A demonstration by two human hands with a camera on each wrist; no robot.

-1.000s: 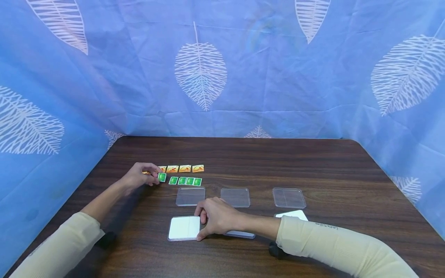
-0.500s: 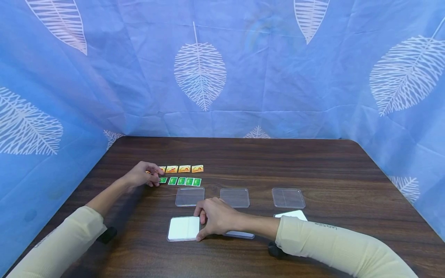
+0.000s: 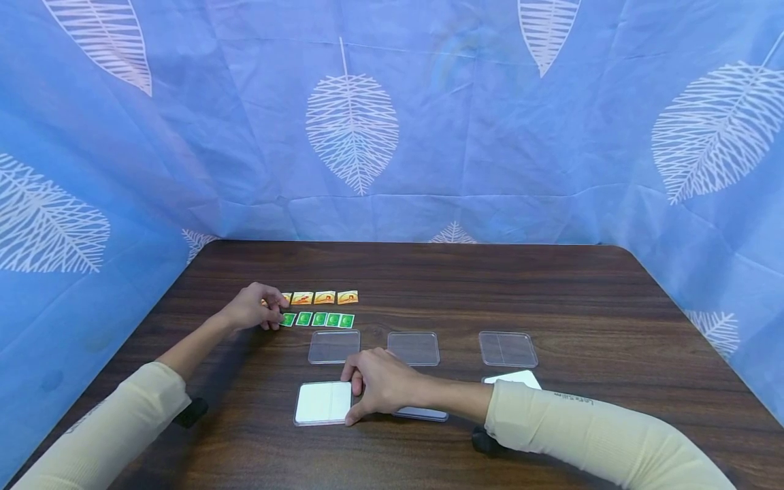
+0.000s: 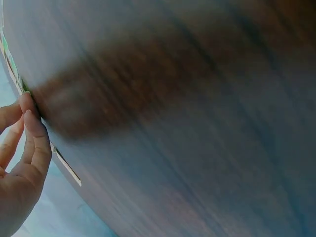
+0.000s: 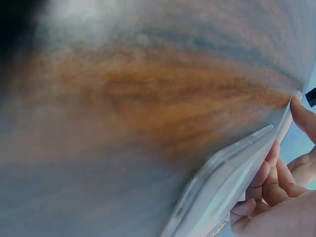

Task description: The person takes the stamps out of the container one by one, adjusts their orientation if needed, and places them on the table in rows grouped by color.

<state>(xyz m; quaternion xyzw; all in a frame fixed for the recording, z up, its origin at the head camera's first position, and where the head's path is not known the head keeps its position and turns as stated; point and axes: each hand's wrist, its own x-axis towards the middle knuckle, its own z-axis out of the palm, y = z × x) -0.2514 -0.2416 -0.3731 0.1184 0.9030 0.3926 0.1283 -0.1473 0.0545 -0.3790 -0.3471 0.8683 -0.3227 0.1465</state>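
My left hand (image 3: 252, 307) is at the left end of a row of small green cards (image 3: 319, 319). Its thumb and fingertips pinch the edge of the leftmost green card (image 3: 288, 319), which lies nearly flat on the table; in the left wrist view the fingertips meet at a green edge (image 4: 22, 85). With thumb at the near side and fingers at the far side, my right hand (image 3: 388, 382) grips the right end of a clear plastic case (image 3: 322, 403) with white inside. That case also shows in the right wrist view. A second such case (image 3: 422, 413) is partly hidden under my right hand.
Behind the green row lie several orange cards (image 3: 324, 297), the leftmost partly covered by my left hand. Three clear lids (image 3: 333, 347) lie in a row in front of the cards. Another case with white inside (image 3: 514, 378) is mostly behind my right sleeve. The brown table (image 3: 551, 292) meets blue curtains.
The leftmost green card went from tilted up in my left fingers to lying down in line with the others. My left hand shifted slightly right; my right hand stayed on the case.
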